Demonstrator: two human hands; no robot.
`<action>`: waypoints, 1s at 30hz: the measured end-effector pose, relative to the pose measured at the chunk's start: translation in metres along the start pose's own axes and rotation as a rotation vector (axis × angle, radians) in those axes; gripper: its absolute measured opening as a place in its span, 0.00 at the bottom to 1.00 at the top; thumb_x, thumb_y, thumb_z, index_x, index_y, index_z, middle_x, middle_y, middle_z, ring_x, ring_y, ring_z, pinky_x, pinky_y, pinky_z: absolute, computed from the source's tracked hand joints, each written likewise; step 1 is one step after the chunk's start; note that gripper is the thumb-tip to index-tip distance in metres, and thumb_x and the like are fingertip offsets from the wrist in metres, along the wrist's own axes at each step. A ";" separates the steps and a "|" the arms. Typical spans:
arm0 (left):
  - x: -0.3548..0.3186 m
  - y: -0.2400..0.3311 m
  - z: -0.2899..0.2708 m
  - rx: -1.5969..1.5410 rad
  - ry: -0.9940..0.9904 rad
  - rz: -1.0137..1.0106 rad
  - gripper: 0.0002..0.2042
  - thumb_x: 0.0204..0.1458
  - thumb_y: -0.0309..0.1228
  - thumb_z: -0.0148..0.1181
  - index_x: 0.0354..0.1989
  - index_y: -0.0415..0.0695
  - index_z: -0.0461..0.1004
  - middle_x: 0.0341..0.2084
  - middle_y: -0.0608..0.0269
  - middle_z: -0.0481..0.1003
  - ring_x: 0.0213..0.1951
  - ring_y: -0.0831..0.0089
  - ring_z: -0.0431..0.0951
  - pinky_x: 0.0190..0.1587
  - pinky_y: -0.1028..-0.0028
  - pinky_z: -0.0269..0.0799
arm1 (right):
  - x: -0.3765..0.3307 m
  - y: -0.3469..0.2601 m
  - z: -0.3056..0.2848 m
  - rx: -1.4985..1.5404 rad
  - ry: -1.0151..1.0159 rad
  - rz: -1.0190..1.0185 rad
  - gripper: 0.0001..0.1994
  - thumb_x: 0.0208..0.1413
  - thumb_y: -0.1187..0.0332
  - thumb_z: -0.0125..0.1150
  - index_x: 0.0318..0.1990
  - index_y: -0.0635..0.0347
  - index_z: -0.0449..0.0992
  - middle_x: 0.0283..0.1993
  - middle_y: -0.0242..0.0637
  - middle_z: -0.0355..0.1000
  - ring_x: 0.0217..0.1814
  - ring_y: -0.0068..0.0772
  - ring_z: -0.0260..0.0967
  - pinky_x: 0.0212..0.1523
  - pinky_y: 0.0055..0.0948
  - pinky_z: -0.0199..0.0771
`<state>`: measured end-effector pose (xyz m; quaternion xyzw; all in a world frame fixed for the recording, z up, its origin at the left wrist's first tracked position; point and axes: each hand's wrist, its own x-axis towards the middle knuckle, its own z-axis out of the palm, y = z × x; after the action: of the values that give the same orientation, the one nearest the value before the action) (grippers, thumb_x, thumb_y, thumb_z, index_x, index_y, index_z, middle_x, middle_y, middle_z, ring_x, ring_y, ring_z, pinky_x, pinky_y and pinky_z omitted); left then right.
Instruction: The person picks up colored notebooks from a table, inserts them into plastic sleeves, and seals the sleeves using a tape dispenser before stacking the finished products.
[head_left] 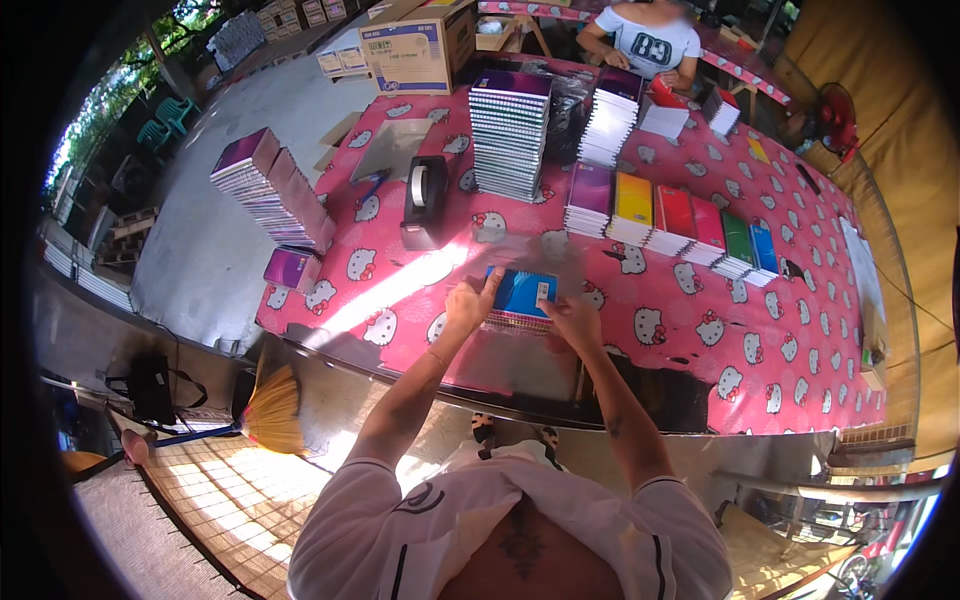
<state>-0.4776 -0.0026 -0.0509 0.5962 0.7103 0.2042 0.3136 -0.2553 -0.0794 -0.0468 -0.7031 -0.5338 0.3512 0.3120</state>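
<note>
My left hand point(468, 303) and my right hand point(572, 318) grip the two ends of a small stack of spiral notebooks point(522, 300) with a blue cover on top. The stack rests near the front edge of a table with a pink cartoon-cat cloth point(700, 340). My fingers curl over the stack's left and right sides. Beyond it lies a row of coloured notebook piles point(672, 222), from purple through yellow, red and green to blue.
A tall notebook stack point(510, 135) and a black tape dispenser point(424, 200) stand behind. A leaning purple stack point(275, 190) sits at the table's left end. A cardboard box point(420, 45) and a seated person point(650, 40) are at the far side. A broom point(270, 410) lies below left.
</note>
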 end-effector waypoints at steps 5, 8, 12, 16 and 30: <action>0.000 -0.009 -0.007 -0.048 -0.067 0.046 0.41 0.55 0.69 0.46 0.40 0.34 0.79 0.34 0.36 0.79 0.45 0.46 0.81 0.50 0.54 0.73 | -0.007 0.004 0.002 0.342 -0.003 0.266 0.27 0.58 0.45 0.64 0.49 0.65 0.81 0.35 0.38 0.80 0.33 0.24 0.79 0.28 0.22 0.75; 0.000 -0.020 -0.014 -0.379 -0.121 -0.076 0.33 0.58 0.62 0.50 0.39 0.36 0.78 0.31 0.41 0.80 0.40 0.53 0.82 0.46 0.56 0.76 | -0.005 0.007 0.002 0.519 0.002 0.366 0.26 0.56 0.49 0.67 0.48 0.66 0.79 0.35 0.39 0.80 0.35 0.25 0.79 0.31 0.25 0.77; -0.037 -0.062 -0.053 -0.240 -0.314 0.361 0.20 0.58 0.47 0.61 0.38 0.39 0.77 0.30 0.52 0.80 0.34 0.63 0.82 0.37 0.64 0.78 | -0.039 0.039 -0.005 0.002 -0.009 -0.203 0.12 0.53 0.61 0.70 0.40 0.58 0.81 0.35 0.34 0.78 0.34 0.33 0.78 0.34 0.35 0.76; -0.045 -0.113 -0.059 0.068 -0.446 0.977 0.07 0.51 0.35 0.68 0.34 0.48 0.77 0.30 0.65 0.78 0.33 0.68 0.79 0.36 0.68 0.77 | -0.070 0.041 0.003 -0.243 -0.245 -0.590 0.11 0.50 0.65 0.70 0.40 0.55 0.81 0.32 0.34 0.78 0.37 0.38 0.77 0.40 0.37 0.73; -0.049 -0.098 -0.055 0.161 -0.450 1.038 0.05 0.51 0.33 0.65 0.35 0.49 0.79 0.29 0.67 0.77 0.38 0.66 0.79 0.38 0.65 0.76 | -0.078 0.033 0.004 -0.252 -0.225 -0.616 0.11 0.50 0.67 0.69 0.41 0.54 0.80 0.34 0.36 0.78 0.39 0.39 0.77 0.39 0.37 0.74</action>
<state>-0.5818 -0.0657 -0.0665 0.9178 0.2531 0.1448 0.2695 -0.2555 -0.1625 -0.0635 -0.4989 -0.7910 0.2475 0.2534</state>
